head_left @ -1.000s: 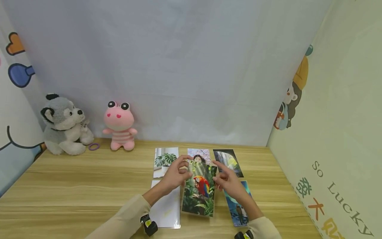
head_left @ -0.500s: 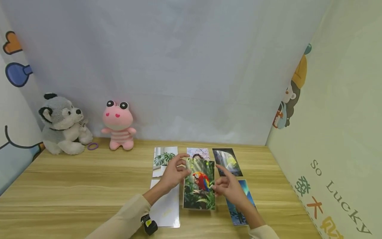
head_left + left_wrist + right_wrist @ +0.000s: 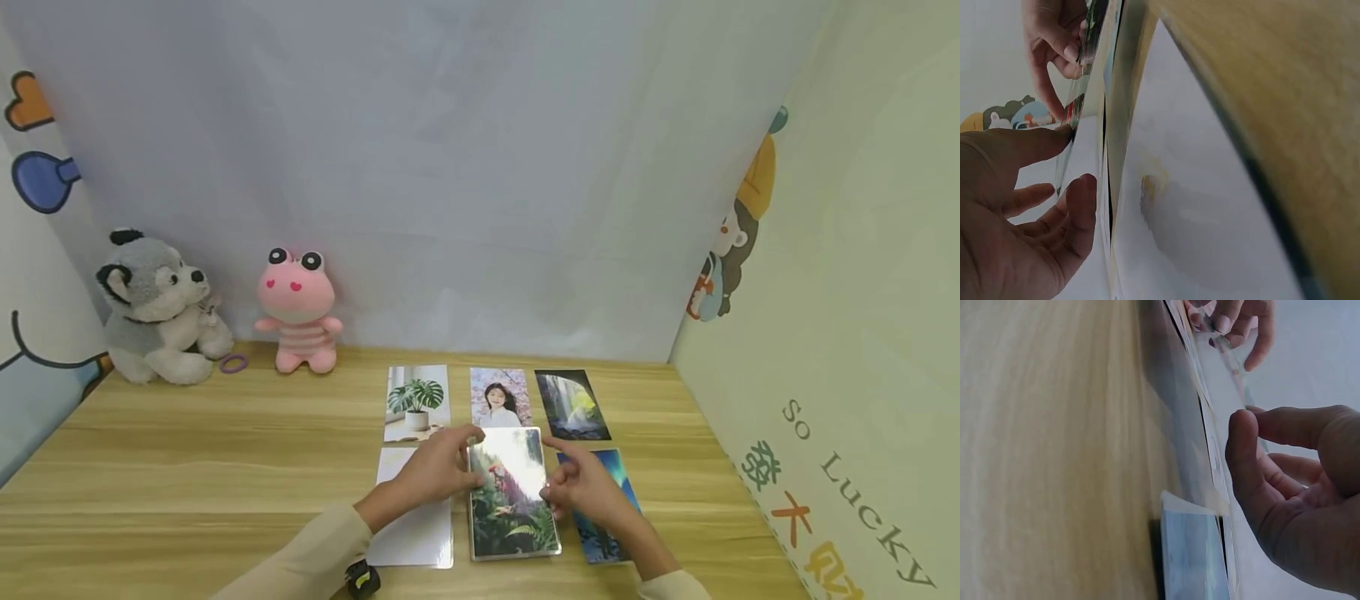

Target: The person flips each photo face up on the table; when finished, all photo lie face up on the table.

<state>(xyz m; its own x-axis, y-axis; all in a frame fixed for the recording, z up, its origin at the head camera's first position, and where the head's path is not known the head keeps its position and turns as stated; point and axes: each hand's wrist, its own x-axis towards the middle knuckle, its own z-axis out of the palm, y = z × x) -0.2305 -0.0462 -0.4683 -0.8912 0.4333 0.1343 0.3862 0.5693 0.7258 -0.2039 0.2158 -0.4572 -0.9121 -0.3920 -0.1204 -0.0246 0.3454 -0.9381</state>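
A glossy photo card with a red parrot (image 3: 513,517) is held slightly above the table between both hands, glare whitening its upper half. My left hand (image 3: 442,467) pinches its left edge, thumb on the face. At the right edge, my right hand (image 3: 588,492) pinches it, with the index finger stretched along the upper corner. The left wrist view shows the card edge-on, between the left thumb (image 3: 1035,145) and fingers. Left of it lies a mostly white card (image 3: 416,533), partly covered by the left forearm. A blue aurora card (image 3: 600,542) lies under the right hand.
Behind lie a potted plant photo (image 3: 416,404), a portrait photo with blossoms (image 3: 501,398) and a waterfall cave photo (image 3: 573,406). A grey plush husky (image 3: 161,308), a purple ring (image 3: 233,363) and a pink plush toy (image 3: 300,312) stand at the back left of the wooden table (image 3: 225,483).
The parrot card has come down and toward the front edge, held in both hands. More of the portrait photo behind it now shows, and glare has spread on the card.
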